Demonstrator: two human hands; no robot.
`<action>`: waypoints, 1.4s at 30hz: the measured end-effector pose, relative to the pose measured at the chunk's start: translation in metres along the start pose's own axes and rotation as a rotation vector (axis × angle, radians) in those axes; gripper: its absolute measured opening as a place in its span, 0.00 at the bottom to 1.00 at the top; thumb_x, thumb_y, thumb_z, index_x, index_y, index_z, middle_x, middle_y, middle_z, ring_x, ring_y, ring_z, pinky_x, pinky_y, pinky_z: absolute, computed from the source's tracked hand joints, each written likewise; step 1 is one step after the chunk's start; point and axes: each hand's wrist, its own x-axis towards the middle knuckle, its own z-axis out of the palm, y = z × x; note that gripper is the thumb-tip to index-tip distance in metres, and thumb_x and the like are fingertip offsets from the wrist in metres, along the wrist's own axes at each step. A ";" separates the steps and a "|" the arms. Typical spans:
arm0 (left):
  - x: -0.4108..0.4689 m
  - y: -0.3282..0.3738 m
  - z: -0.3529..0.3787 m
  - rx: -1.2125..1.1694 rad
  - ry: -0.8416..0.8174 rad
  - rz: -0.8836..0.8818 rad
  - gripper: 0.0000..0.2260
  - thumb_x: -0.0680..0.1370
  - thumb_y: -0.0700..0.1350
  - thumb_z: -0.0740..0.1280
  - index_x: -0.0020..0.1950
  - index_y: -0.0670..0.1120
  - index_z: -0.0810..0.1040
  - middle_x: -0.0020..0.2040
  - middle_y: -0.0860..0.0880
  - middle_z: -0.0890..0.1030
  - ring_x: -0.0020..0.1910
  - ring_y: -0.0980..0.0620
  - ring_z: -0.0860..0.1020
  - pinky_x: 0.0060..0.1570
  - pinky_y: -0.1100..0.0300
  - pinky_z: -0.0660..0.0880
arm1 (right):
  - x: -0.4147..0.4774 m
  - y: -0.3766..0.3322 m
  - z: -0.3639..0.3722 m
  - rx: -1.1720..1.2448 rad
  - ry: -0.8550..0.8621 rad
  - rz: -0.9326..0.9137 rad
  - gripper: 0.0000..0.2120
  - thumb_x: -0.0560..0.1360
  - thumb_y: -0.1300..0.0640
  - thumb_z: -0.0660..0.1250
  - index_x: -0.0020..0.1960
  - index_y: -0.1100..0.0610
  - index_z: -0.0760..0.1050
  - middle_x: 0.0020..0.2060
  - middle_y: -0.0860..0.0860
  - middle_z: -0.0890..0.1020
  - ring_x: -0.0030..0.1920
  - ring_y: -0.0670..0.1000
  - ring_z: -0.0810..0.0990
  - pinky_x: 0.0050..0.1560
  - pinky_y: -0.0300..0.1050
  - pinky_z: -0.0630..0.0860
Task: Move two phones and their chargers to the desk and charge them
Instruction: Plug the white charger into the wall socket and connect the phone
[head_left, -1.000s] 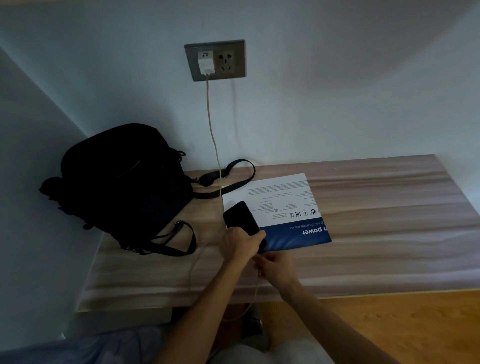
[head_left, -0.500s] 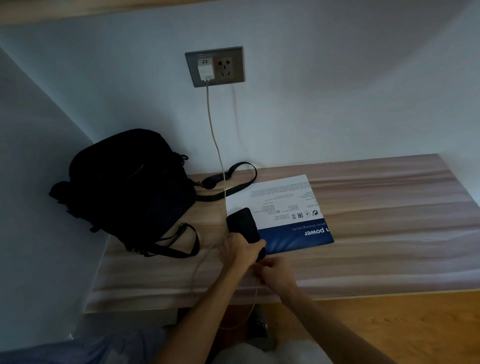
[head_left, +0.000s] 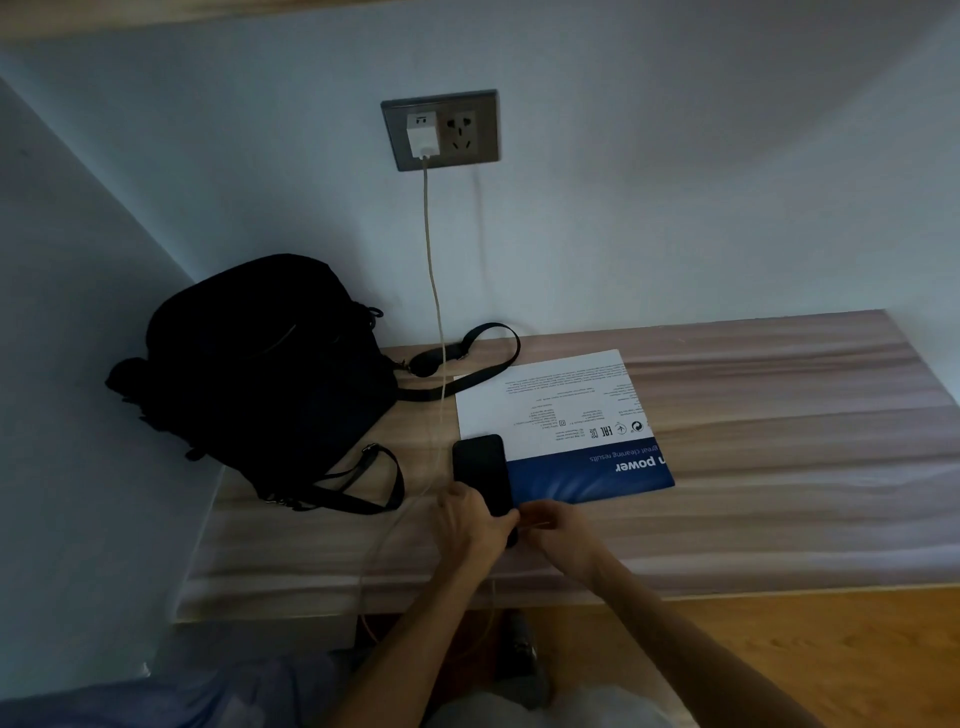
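A black phone (head_left: 482, 470) lies flat on the wooden desk (head_left: 753, 493), its far end overlapping a white-and-blue sheet. My left hand (head_left: 470, 522) grips the phone's near end. My right hand (head_left: 553, 527) pinches something small at that same end; the fingers hide it. A white charger (head_left: 422, 134) sits in the left socket of the grey wall outlet (head_left: 440, 130). Its pale cable (head_left: 435, 291) drops down the wall, crosses the desk left of the phone and loops below the desk's front edge. Only one phone and one charger are visible.
A black bag (head_left: 260, 379) with loose straps stands at the desk's left end against the wall. The white-and-blue printed sheet (head_left: 566, 421) lies mid-desk. The outlet's right socket is free. Wooden floor shows at lower right.
The phone has gone from tilted up in my left hand to lying flat on the desk. Both hands stay at its near end. The view has shifted slightly downward.
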 end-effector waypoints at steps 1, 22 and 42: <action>0.000 -0.001 0.002 0.018 0.007 0.005 0.35 0.71 0.62 0.74 0.66 0.39 0.70 0.61 0.41 0.77 0.59 0.45 0.78 0.56 0.54 0.78 | 0.002 0.000 0.000 -0.029 -0.007 0.003 0.16 0.77 0.63 0.67 0.65 0.59 0.76 0.58 0.54 0.83 0.59 0.50 0.80 0.62 0.45 0.75; 0.001 -0.015 0.016 0.043 0.006 -0.082 0.40 0.70 0.60 0.74 0.72 0.42 0.61 0.69 0.39 0.70 0.67 0.42 0.71 0.62 0.53 0.70 | 0.021 -0.011 0.014 -0.163 -0.024 0.023 0.17 0.70 0.68 0.64 0.56 0.62 0.82 0.51 0.56 0.85 0.52 0.54 0.82 0.50 0.43 0.76; -0.007 -0.028 -0.074 -0.902 0.050 -0.098 0.04 0.80 0.51 0.67 0.51 0.53 0.79 0.48 0.53 0.82 0.42 0.61 0.78 0.38 0.62 0.71 | -0.022 -0.082 -0.031 0.421 0.165 -0.092 0.17 0.79 0.53 0.66 0.66 0.57 0.76 0.60 0.51 0.81 0.61 0.46 0.78 0.66 0.46 0.73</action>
